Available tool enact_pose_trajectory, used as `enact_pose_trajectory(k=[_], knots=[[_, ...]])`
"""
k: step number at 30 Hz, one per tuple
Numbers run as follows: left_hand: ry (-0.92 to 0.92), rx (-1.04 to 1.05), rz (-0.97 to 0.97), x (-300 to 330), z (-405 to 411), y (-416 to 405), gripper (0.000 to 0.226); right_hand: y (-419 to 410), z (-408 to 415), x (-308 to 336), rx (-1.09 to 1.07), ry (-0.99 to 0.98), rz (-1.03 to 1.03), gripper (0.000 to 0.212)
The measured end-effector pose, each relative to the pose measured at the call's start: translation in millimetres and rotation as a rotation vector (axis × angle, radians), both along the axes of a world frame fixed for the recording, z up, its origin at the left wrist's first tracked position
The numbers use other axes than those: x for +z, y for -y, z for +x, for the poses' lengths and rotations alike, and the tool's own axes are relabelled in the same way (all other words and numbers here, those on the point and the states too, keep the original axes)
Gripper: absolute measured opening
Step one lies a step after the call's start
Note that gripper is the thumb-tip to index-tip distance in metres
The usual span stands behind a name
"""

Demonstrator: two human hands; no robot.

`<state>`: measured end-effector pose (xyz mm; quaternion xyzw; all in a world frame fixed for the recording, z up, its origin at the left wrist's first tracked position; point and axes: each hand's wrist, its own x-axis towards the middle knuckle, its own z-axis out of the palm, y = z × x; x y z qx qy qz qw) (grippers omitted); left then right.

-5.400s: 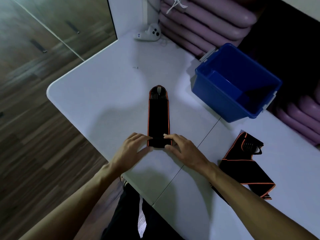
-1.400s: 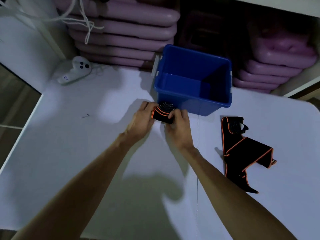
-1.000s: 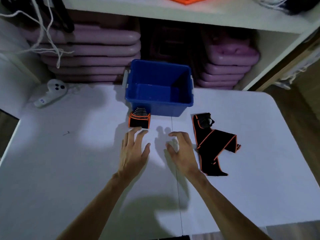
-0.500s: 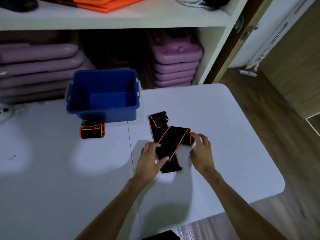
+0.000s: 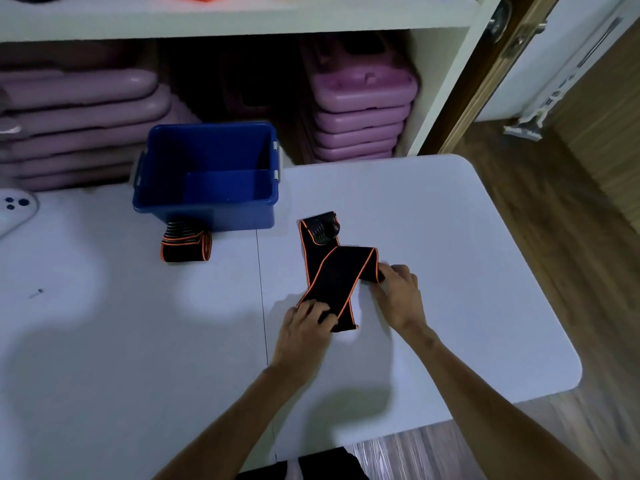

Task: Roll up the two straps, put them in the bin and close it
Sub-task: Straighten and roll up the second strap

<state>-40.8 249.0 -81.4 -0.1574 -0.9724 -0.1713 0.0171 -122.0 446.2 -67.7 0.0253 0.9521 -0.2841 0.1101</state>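
Note:
A rolled black strap with orange edging (image 5: 186, 244) lies on the white table, touching the front wall of the open blue bin (image 5: 207, 211). The second strap (image 5: 332, 271), black with orange trim, lies folded and crossed over itself to the right of the bin. My left hand (image 5: 304, 323) pinches its near end. My right hand (image 5: 398, 292) grips the fold at its right side. A blue panel lies flat inside the bin; no lid sits on top.
A white controller (image 5: 14, 207) rests at the table's far left. Stacked purple steps (image 5: 360, 109) fill the shelf behind the bin. The table's rounded right corner (image 5: 568, 368) drops to a wooden floor. A seam (image 5: 261, 289) runs down the tabletop.
The first strap was rolled up and left in front of the bin. Both hands moved right to the second strap and have closed on it.

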Motion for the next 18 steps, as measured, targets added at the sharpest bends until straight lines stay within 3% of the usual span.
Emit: enact_pose_trajectory(k=[8,13,15,18], knots=[[-0.012,-0.012,-0.059,2,33,165,0.033,35,35,1,0.121,-0.043,0.007,0.047],[0.091,-0.035,-0.197,21,46,237,0.034,67,57,0,0.214,-0.055,0.011,0.035],[0.131,-0.033,-0.133,28,49,241,0.034,73,62,-1,0.206,-0.045,-0.013,0.033],[0.155,0.222,0.163,33,47,232,0.036,69,66,0,0.189,-0.017,-0.096,0.036]])
